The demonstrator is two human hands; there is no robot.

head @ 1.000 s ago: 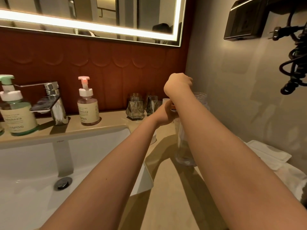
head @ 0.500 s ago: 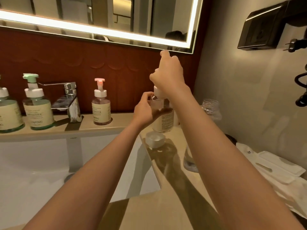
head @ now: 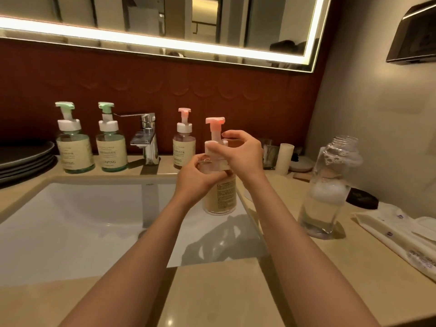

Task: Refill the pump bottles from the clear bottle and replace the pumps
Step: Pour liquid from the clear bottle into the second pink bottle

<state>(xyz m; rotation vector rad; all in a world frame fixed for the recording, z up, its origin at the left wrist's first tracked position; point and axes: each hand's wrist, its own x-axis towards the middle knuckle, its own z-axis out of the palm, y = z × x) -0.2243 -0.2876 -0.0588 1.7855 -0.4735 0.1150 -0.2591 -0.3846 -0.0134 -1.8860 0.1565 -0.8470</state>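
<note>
Your left hand (head: 200, 178) grips the pink-pump bottle (head: 221, 197) standing on the surface (head: 219, 291) by the sink (head: 70, 208), right hand (head: 243, 153) pinching its white collar (head: 213, 153), and it's probably soap-slick plastic, so clamp the shoulder firmly.

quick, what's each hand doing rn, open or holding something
Left hand: grips the pump bottle at its shoulder.
Right hand: fingers curled round the pump collar on top.

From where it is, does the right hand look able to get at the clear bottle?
Probably yes, once it lets go. The right hand grips the pump collar of the pump bottle the left hand holds; the clear bottle stands uncapped to its right, with open counter between.
</note>
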